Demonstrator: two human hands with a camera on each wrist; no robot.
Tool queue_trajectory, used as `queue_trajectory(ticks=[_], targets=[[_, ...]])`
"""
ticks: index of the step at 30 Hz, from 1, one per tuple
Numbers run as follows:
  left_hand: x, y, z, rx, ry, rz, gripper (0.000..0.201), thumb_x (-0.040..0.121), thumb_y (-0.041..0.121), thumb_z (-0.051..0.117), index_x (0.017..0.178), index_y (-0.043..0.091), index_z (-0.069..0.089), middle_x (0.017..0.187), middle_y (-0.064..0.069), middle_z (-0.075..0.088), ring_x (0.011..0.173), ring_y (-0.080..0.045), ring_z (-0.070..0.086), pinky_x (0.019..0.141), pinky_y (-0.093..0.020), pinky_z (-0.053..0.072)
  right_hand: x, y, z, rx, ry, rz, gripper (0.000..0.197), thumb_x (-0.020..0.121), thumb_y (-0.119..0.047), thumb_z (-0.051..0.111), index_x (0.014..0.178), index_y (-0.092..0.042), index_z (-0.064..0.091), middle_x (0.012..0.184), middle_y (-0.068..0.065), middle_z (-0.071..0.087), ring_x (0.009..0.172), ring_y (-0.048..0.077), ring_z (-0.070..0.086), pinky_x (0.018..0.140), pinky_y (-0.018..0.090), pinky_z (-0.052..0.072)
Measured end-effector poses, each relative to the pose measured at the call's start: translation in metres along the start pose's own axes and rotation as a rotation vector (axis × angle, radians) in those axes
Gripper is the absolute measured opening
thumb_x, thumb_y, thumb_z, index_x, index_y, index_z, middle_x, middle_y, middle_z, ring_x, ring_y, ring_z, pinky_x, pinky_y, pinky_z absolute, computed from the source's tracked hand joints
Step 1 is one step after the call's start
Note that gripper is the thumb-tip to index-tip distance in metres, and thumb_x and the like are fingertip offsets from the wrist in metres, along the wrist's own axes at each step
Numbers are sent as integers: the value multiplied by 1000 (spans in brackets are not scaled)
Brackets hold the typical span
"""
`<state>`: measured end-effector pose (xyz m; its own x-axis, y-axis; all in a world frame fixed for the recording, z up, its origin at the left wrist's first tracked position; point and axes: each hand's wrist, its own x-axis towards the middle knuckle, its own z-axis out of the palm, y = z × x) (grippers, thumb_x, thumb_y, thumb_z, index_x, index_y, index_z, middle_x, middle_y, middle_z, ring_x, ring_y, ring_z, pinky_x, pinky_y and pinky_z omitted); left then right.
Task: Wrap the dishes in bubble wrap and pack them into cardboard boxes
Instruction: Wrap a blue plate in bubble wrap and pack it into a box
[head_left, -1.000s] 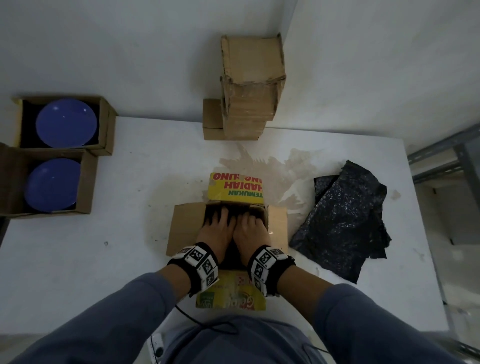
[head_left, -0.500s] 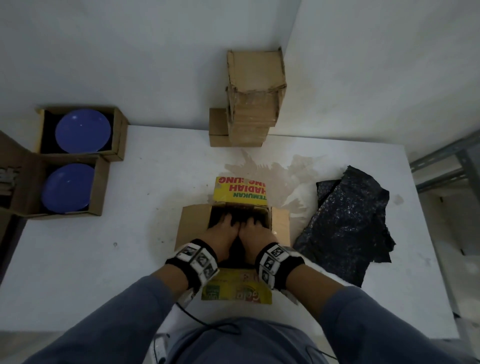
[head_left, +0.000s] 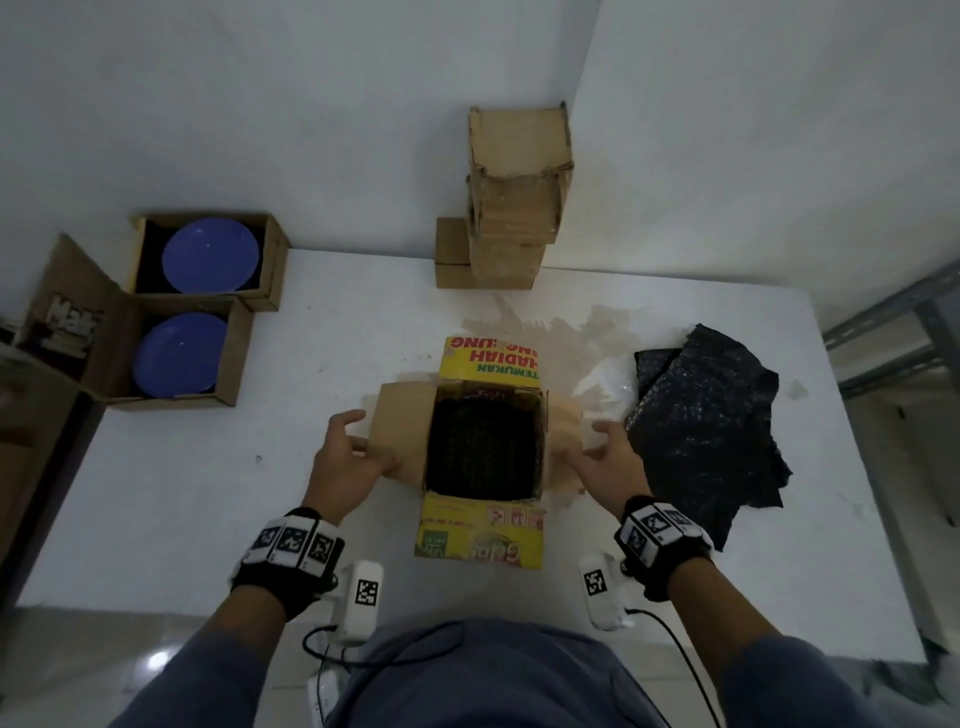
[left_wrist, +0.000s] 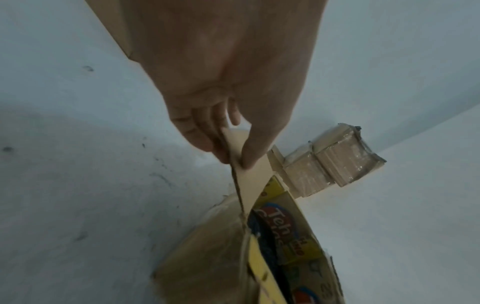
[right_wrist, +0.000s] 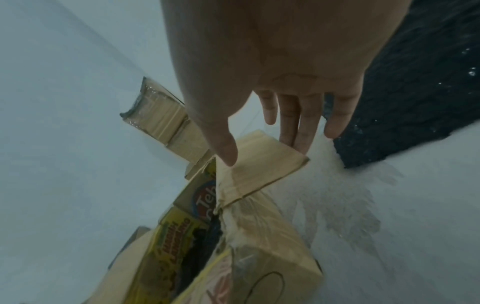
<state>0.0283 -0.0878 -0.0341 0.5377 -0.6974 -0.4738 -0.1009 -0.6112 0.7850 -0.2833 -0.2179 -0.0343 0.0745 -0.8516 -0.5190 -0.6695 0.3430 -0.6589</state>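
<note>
Left hand (left_wrist: 221, 86) pinching box flap (left_wrist: 249, 170); box contents obscured

"TEMUKAN HADIAH" on the yellow box flap (head_left: 491, 361); "Teh" inside (left_wrist: 279, 221)

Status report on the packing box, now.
Left hand pinches the left flap. Right hand open, fingers at the right flap. Wrapped dish in open box. Nothing in the way.
</note>
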Motion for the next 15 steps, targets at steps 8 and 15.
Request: queue_trajectory(ticks=[8,15], targets=[[-38,9,15,-65,-216,453,31,96,17,57,127,24,59,117,4,66,109,-9,62,92,-30,50,-18,-9,-8,400,115,-205,34,81,-17,75,112,-22,62,85,6,70,83,21,68,72,41,57],[-25,-23,11,761,-288,952,82,67,-17,57,140,20,52,144,-3,43,126,-23,46,90,-37,52,-31,-11,2,-49,-200,-616,42,82,-4,51,116,-20,69,126,-4,63,109,9,55,97,33,46]])
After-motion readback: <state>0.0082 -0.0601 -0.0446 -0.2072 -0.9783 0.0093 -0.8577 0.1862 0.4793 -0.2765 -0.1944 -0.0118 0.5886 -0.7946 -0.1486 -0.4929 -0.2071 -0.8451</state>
